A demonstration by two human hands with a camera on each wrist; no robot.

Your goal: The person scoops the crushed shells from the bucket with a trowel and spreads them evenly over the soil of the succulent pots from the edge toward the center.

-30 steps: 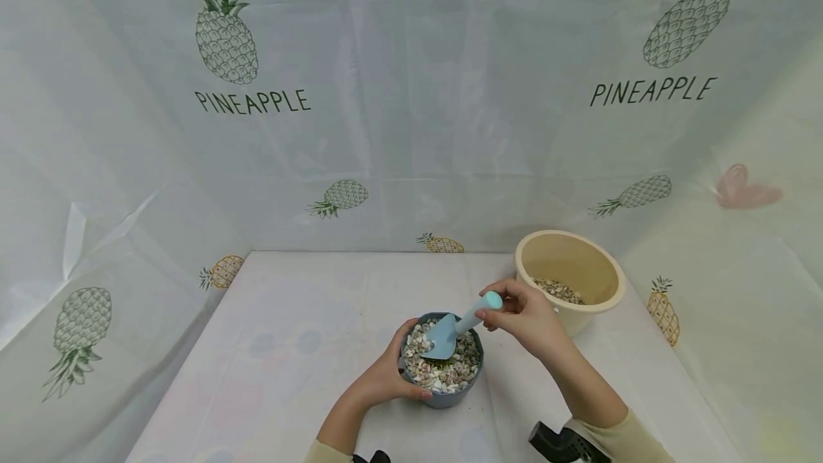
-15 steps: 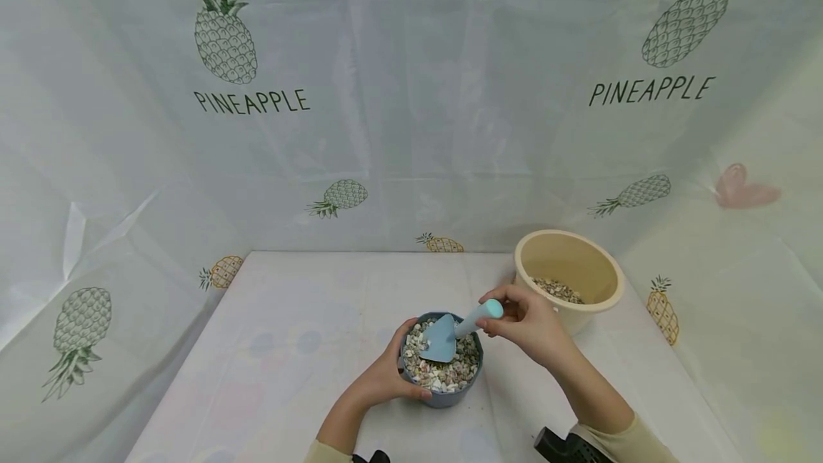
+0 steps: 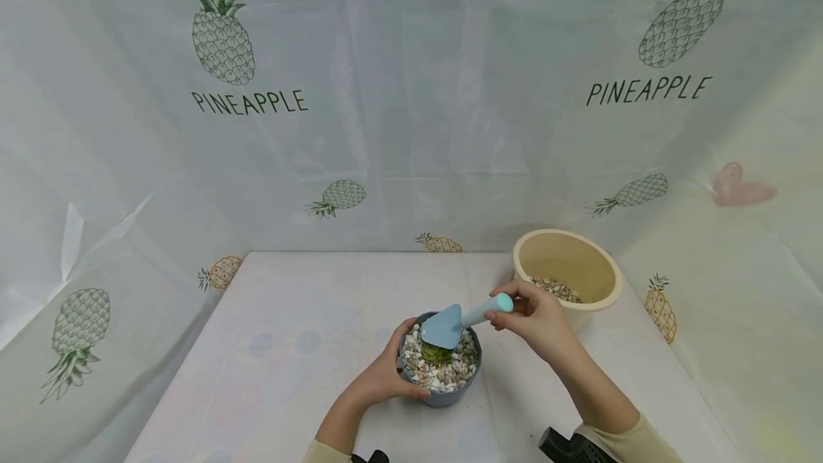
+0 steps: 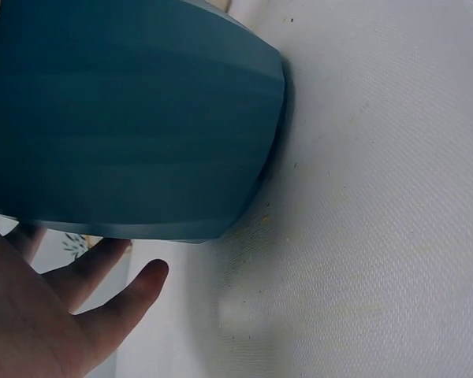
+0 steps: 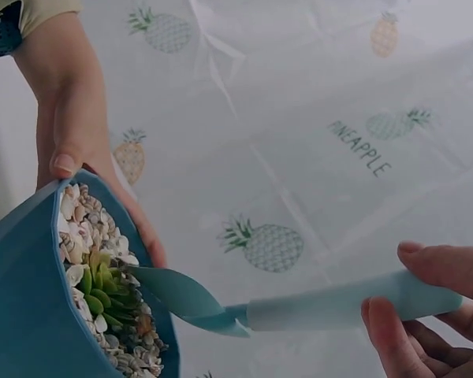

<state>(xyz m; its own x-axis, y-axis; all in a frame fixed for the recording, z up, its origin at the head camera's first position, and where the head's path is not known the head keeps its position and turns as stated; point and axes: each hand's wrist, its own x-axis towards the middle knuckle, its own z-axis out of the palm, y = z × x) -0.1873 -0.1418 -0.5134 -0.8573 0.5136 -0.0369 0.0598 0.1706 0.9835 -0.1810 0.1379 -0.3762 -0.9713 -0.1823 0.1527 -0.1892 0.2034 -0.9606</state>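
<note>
A blue-grey flower pot [image 3: 445, 399] stands on the table, filled with pale pebbles [image 3: 444, 379]. In its middle sits a small green succulent [image 5: 104, 293]. My left hand [image 3: 383, 377] grips the pot's left side, thumb at the front near the rim. The left wrist view shows the pot's wall [image 4: 134, 118] with some fingers beside it. With its fingertips my right hand [image 3: 539, 320] pinches the handle end of a light blue trowel [image 3: 444, 326]. The trowel's blade [image 5: 181, 293] lies over the far part of the pot, close to the succulent, which it partly covers in the head view.
Behind my right hand a cream bucket [image 3: 594, 299] stands at the table's back right, with pebbles [image 3: 558, 289] low inside. A pale cloth covers the table [image 3: 308, 306]. Pineapple-printed sheeting [image 3: 411, 91] hangs behind and at both sides.
The trowel blade has shifted back and up from the pot's middle, so more of the succulent shows. My right hand has moved slightly right; my left hand stays on the pot.
</note>
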